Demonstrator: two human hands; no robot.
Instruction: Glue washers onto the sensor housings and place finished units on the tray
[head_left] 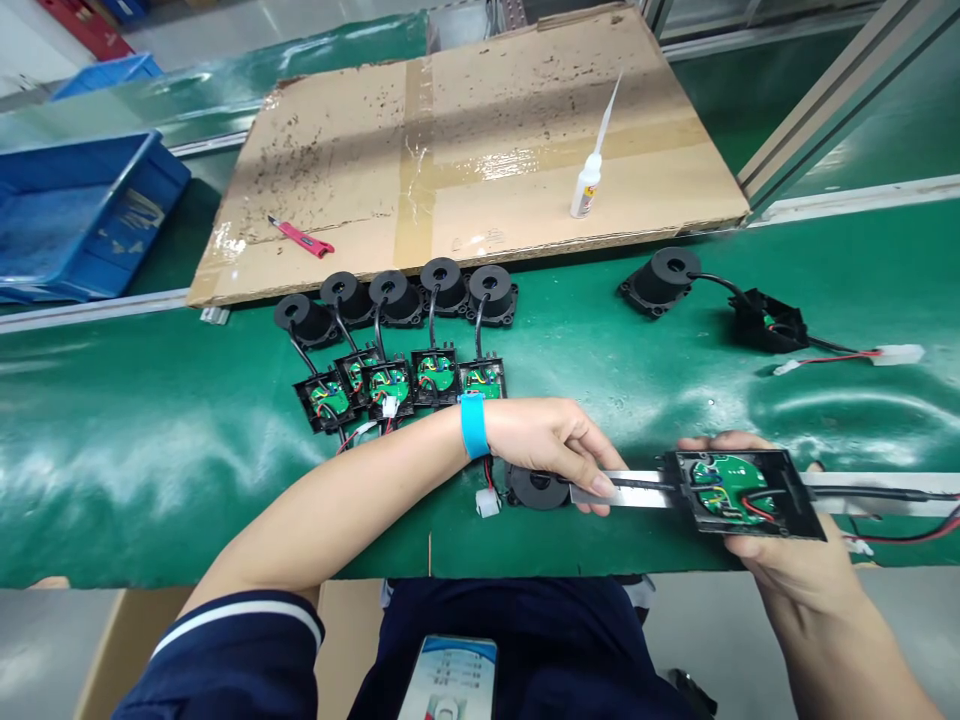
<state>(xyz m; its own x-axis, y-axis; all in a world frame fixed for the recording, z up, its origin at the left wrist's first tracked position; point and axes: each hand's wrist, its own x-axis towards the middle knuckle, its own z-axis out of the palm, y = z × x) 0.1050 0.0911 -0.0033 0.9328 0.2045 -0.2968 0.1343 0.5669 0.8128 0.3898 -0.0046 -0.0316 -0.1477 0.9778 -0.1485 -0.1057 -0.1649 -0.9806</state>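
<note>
My left hand (551, 440), with a blue wristband, pinches a black cable (643, 484) over the left end of a pale metal strip (637, 497). Just beneath that hand is a round black part (538, 490), partly covered by it. My right hand (795, 570) grips a square black housing (801, 500) from below, its open side facing up. Inside lies a green circuit board (731, 485) with red, black and yellow wires. Another black cable (870, 492) leaves the housing to the right, along the strip.
Several black round parts (442, 285) are cabled to open housings (390, 385) left of centre. A similar unit (769, 325) lies at right. On the cardboard sheet (510, 120) are a red cutter knife (304, 238) and a white bottle (587, 185). Far left is a blue bin (112, 235).
</note>
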